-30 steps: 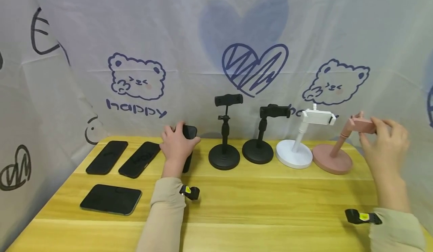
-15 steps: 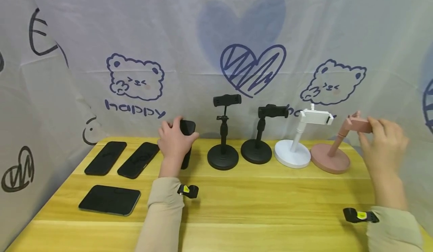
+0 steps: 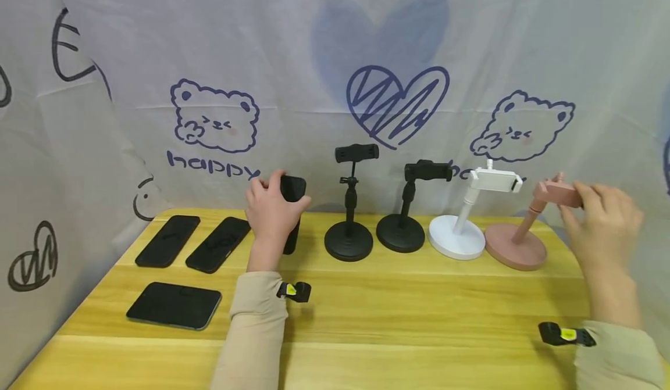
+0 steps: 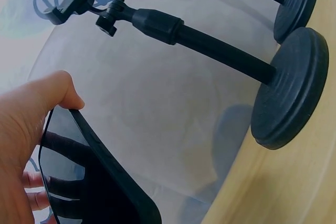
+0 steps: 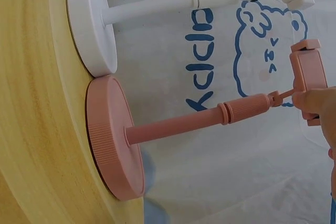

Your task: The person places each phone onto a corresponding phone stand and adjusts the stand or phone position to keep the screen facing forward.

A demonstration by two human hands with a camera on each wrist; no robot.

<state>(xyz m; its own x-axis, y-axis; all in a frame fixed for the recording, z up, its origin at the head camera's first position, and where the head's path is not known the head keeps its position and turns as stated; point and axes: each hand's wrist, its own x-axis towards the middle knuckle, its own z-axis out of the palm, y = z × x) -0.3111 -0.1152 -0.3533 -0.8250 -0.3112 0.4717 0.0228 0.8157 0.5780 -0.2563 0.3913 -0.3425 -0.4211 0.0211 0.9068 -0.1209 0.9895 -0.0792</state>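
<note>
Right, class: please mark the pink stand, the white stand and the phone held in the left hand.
Pink stand [image 5: 202,119]: right wrist view, on its pole.
White stand [image 3: 466,210]: head view, on its pole.
Held phone [image 4: 101,182]: left wrist view, on its glossy dark face.

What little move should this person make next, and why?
I'd guess: ease the phone in the left grip rightward, toward the pink stand. The left grip has that phone by its edges, while the right grip pinches the pink stand's holder, which carries no phone.
</note>
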